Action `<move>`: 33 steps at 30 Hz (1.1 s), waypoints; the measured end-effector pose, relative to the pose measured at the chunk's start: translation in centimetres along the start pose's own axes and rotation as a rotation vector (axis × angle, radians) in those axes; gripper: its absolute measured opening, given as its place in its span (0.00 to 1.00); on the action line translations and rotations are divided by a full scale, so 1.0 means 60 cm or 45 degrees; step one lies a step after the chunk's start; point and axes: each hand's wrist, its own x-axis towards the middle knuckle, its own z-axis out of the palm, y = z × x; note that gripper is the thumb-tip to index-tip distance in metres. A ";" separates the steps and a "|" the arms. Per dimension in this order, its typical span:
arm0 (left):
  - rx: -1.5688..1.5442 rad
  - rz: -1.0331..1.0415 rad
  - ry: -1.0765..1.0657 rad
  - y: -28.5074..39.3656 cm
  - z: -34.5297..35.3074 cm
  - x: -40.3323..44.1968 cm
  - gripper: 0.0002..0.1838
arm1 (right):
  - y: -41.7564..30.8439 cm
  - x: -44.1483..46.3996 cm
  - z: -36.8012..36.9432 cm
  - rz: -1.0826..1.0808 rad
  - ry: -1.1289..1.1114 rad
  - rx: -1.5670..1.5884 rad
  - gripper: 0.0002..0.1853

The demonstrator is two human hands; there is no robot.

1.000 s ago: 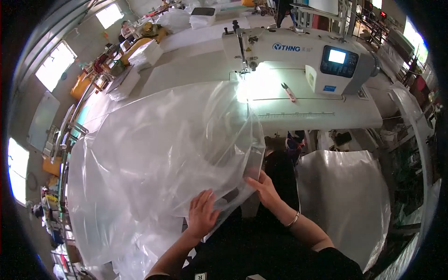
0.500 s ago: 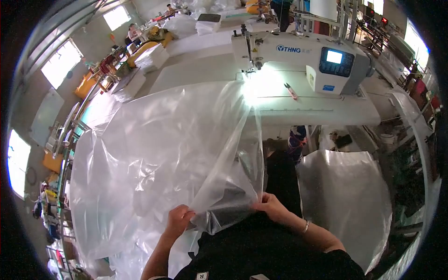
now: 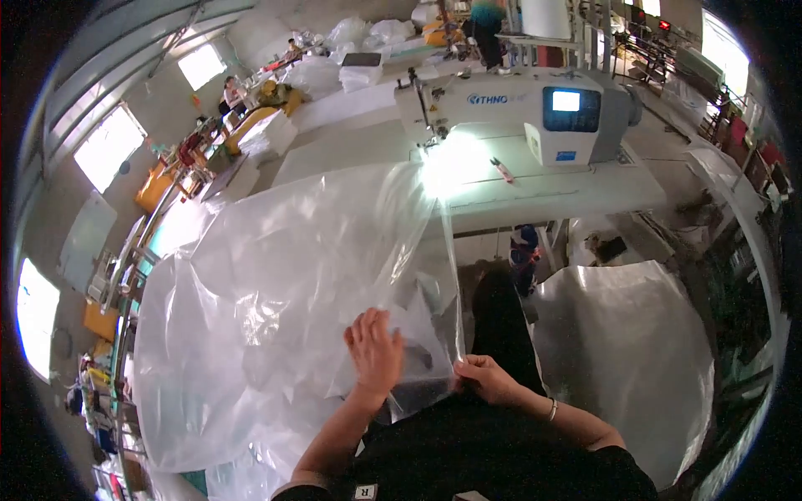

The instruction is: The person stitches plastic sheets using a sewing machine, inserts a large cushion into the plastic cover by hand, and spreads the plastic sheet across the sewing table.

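Translucent plastic sheet (image 3: 251,284) fills the left of the head view, draping from the worktop (image 3: 543,190) toward the person, its far right corner at the sewing machine (image 3: 501,104), by the bright lamp. At the near end of the sheet's right edge, the right hand (image 3: 487,378) has a closed grip, pinching the plastic; this seems to keep that edge straight and taut from the machine. The left hand (image 3: 376,351) has an open grip, fingers spread over the sheet, perhaps to smooth it; contact is hard to tell. Snips (image 3: 502,171) lie right of the lamp glow, likely for easy reach.

Half a second ago the left hand pinched the sheet nearer and farther left; now it is unclenched, and the right edge has narrowed into a tight strip.
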 end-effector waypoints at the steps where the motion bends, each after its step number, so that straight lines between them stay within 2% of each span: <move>1: 0.002 -0.089 0.102 -0.013 0.008 0.003 0.18 | -0.004 -0.003 0.002 -0.028 0.090 -0.025 0.11; 2: -0.005 -0.064 0.118 -0.027 0.009 0.007 0.18 | 0.000 -0.002 -0.005 -0.058 0.098 -0.027 0.11; 4: -0.232 0.011 0.062 -0.043 -0.004 0.018 0.09 | 0.007 -0.002 -0.015 -0.147 0.203 -0.393 0.14; 5: -0.355 -0.009 0.070 -0.043 -0.009 0.023 0.04 | 0.012 -0.002 -0.014 -0.298 0.302 -0.612 0.12; 6: -0.356 0.004 0.075 -0.032 -0.027 0.033 0.04 | 0.005 -0.006 -0.009 -0.310 0.307 -0.610 0.12; 8: -0.983 -0.324 -0.298 -0.010 -0.054 0.049 0.04 | -0.010 -0.020 0.004 -0.670 0.410 -0.996 0.10; 9: -0.985 -0.326 -0.304 -0.002 -0.050 0.055 0.04 | -0.031 -0.029 0.016 -0.664 0.413 -0.994 0.10; 11: -1.517 -0.711 -0.594 0.019 -0.038 0.061 0.06 | -0.082 -0.041 0.047 -1.012 0.426 -1.384 0.10; 12: -1.518 -0.715 -0.599 0.030 -0.030 0.056 0.06 | -0.089 -0.043 0.057 -1.006 0.428 -1.383 0.10; 14: -1.708 -0.945 -0.687 0.043 -0.016 0.043 0.08 | -0.098 -0.039 0.072 -1.070 0.371 -1.582 0.10; 15: -1.779 -0.899 -0.640 0.045 -0.012 0.037 0.08 | -0.098 -0.032 0.074 -1.067 0.374 -1.579 0.10; 17: -1.766 -0.920 -0.679 0.046 -0.017 0.033 0.08 | -0.095 -0.018 0.075 -1.209 0.254 -1.582 0.13; 19: -1.755 -0.943 -0.707 0.042 -0.017 0.030 0.08 | -0.093 -0.007 0.082 -1.187 0.205 -1.589 0.12; 21: -1.611 -0.811 -0.791 0.032 -0.009 0.022 0.08 | -0.093 0.004 0.089 -1.169 0.158 -1.599 0.11; 25: -1.633 -0.871 -0.756 0.046 -0.022 0.025 0.07 | -0.087 0.021 0.098 -1.037 0.066 -1.710 0.11; 26: -1.536 -0.815 -0.703 0.044 -0.026 0.024 0.07 | -0.084 0.027 0.097 -0.979 0.049 -1.759 0.11; 28: -1.440 -0.758 -0.650 0.040 -0.023 0.022 0.07 | -0.078 0.038 0.091 -1.042 -0.002 -1.775 0.10; 30: -1.435 -0.752 -0.712 0.035 -0.016 0.022 0.08 | -0.092 0.048 0.078 -1.104 -0.061 -1.794 0.10; 31: -1.438 -0.751 -0.704 0.030 -0.019 0.024 0.08 | -0.125 0.054 0.059 -0.906 -0.177 -1.545 0.10; 32: -1.285 -0.602 -0.657 0.024 -0.027 0.028 0.07 | -0.158 0.065 0.044 -0.712 -0.285 -1.295 0.10; 33: -1.131 -0.453 -0.603 0.018 -0.036 0.035 0.08 | -0.183 0.098 0.020 -0.890 0.101 -1.024 0.11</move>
